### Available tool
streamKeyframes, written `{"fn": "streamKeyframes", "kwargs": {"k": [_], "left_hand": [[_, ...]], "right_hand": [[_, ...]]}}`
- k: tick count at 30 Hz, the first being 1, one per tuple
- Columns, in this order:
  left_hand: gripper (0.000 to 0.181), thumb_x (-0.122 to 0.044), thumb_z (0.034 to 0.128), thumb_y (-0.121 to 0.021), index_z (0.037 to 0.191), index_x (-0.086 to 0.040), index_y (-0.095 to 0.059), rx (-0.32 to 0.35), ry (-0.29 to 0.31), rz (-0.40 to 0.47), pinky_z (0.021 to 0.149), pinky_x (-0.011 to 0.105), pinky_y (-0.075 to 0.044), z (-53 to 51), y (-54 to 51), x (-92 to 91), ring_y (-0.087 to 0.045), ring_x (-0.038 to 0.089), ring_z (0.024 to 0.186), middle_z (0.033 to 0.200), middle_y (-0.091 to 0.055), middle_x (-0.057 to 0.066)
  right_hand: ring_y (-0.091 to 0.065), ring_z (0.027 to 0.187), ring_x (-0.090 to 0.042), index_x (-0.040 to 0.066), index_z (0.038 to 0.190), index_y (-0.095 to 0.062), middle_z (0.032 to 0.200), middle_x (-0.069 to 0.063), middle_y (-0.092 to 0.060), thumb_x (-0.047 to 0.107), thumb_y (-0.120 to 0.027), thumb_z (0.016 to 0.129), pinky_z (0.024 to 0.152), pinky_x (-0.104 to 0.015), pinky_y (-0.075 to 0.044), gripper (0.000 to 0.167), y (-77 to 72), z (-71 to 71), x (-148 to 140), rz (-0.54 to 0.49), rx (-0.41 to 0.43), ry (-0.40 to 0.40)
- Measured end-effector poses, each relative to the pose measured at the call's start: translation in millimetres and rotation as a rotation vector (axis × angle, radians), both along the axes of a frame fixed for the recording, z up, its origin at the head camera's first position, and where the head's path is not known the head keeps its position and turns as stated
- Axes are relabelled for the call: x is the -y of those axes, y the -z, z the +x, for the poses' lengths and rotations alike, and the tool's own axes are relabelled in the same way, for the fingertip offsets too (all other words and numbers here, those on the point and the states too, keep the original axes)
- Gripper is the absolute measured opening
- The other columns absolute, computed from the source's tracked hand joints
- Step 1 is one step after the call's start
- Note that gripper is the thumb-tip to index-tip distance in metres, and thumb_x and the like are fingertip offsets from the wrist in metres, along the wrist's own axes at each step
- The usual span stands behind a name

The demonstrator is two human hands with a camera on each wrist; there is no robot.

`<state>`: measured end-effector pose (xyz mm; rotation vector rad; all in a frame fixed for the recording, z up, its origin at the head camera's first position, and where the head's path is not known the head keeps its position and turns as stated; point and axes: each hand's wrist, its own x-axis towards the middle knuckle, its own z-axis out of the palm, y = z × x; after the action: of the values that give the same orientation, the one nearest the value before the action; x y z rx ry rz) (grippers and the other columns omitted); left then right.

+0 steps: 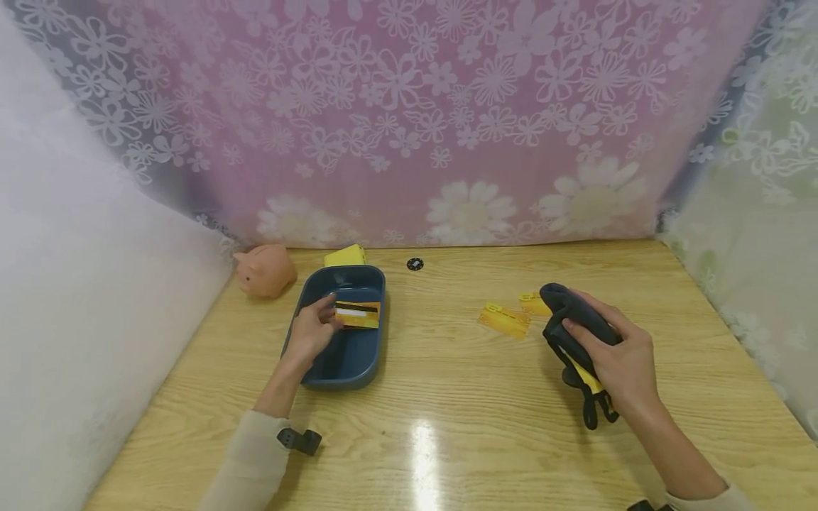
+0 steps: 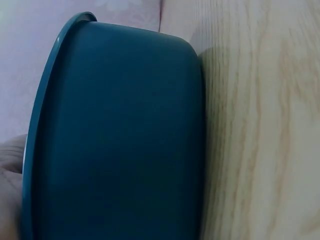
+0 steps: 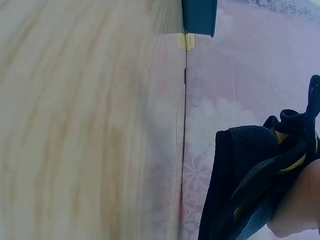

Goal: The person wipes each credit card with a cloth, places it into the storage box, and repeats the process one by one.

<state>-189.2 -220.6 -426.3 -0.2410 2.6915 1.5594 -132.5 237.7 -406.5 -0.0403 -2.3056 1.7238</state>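
My left hand point(image 1: 312, 330) reaches over the left rim of a dark blue plastic basin point(image 1: 345, 380). Its spread fingertips are at the left end of a yellow-orange card point(image 1: 358, 314) with a black stripe, which overlaps another card inside. The left wrist view shows the basin's outer wall point(image 2: 120, 130), with part of the hand point(image 2: 10, 185) behind the rim. On the right, my right hand point(image 1: 623, 355) grips a dark fabric pouch point(image 1: 578, 319) with black cords and a yellow part, held above the table. The right wrist view shows the bunched pouch point(image 3: 250, 175) and part of the hand.
Two orange-yellow cards point(image 1: 505, 320) lie on the wooden table left of the pouch, one partly hidden. A pink piggy bank point(image 1: 265, 271) stands left of the basin. Behind the basin sits a yellow object point(image 1: 345, 255); a black round chip point(image 1: 415, 264) lies near the back curtain.
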Motion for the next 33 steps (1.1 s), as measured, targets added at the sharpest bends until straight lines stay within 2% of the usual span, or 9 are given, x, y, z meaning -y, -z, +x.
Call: {"fn": "streamKeyframes", "kwargs": {"k": [8,11,14,19,23,25,29,33], "left_hand": [[0.066,-0.004,0.1012,-0.064,0.161,-0.006,-0.037,0.024,0.065,-0.042,0.112,0.056,-0.047,-0.6,-0.9,0.7,-0.051,0.046,0.138,0.151,-0.049,0.032],[0.067,-0.007,0.1019,-0.064,0.162,-0.009,-0.036,0.007,0.070,-0.060,0.113,0.058,-0.045,-0.1,-4.8,-1.8,-0.048,0.047,0.140,0.154,-0.046,0.029],[0.068,-0.009,0.1014,-0.067,0.162,-0.012,-0.037,-0.050,0.084,-0.060,0.114,0.058,-0.044,1.2,-14.2,-12.2,-0.045,0.048,0.142,0.157,-0.045,0.025],[0.063,-0.010,0.0981,-0.073,0.156,-0.013,-0.048,-0.203,0.147,-0.037,0.109,0.052,-0.051,-0.6,-32.8,-50.4,-0.051,0.044,0.138,0.153,-0.054,0.015],[0.055,-0.009,0.0986,-0.073,0.151,-0.013,-0.055,-0.301,0.250,-0.032,0.105,0.048,-0.054,-6.0,-36.1,-91.7,-0.057,0.038,0.132,0.144,-0.061,0.012],[0.052,-0.008,0.0996,-0.071,0.149,-0.012,-0.057,-0.311,0.322,-0.020,0.104,0.046,-0.054,-9.9,-33.3,-112.8,-0.058,0.036,0.130,0.141,-0.063,0.013],[0.047,-0.007,0.1008,-0.069,0.147,-0.010,-0.059,-0.254,0.458,-0.017,0.102,0.039,-0.055,-19.9,-23.6,-152.6,-0.058,0.034,0.129,0.138,-0.064,0.015],[0.045,-0.004,0.1009,-0.067,0.145,-0.006,-0.060,-0.194,0.531,-0.073,0.098,0.032,-0.056,-32.7,-8.6,-183.9,-0.058,0.033,0.129,0.138,-0.063,0.015]], "right_hand": [[-0.066,0.105,0.004,0.018,0.146,-0.064,0.137,0.014,-0.063,0.016,-0.080,0.094,0.077,-0.017,-0.060,0.055,-1.9,0.9,2,-0.123,-0.001,-0.034],[-0.067,0.104,0.004,0.019,0.146,-0.064,0.138,0.014,-0.063,0.017,-0.080,0.094,0.076,-0.018,-0.060,0.055,-2.9,0.8,2,-0.118,0.009,-0.029],[-0.068,0.102,0.004,0.021,0.146,-0.064,0.140,0.013,-0.062,0.019,-0.081,0.093,0.074,-0.018,-0.061,0.055,-4.9,0.5,0,-0.114,0.027,-0.015],[-0.070,0.098,0.002,0.022,0.146,-0.063,0.140,0.009,-0.061,0.020,-0.082,0.093,0.072,-0.018,-0.061,0.057,-8.0,-1.3,-3,-0.135,0.046,0.001],[-0.070,0.098,0.002,0.021,0.147,-0.063,0.139,0.010,-0.061,0.019,-0.082,0.093,0.071,-0.019,-0.061,0.057,-7.5,-3.0,-4,-0.150,0.044,-0.007],[-0.070,0.098,0.001,0.021,0.147,-0.063,0.138,0.012,-0.061,0.019,-0.081,0.093,0.071,-0.020,-0.062,0.057,-6.6,-3.8,-4,-0.144,0.044,-0.021],[-0.071,0.097,0.000,0.022,0.148,-0.062,0.138,0.013,-0.060,0.020,-0.080,0.094,0.070,-0.022,-0.063,0.057,-5.4,-5.0,-3,-0.125,0.050,-0.060],[-0.071,0.097,-0.001,0.022,0.148,-0.061,0.139,0.013,-0.060,0.020,-0.080,0.095,0.070,-0.022,-0.063,0.057,-5.8,-5.4,1,-0.117,0.045,-0.075]]}}
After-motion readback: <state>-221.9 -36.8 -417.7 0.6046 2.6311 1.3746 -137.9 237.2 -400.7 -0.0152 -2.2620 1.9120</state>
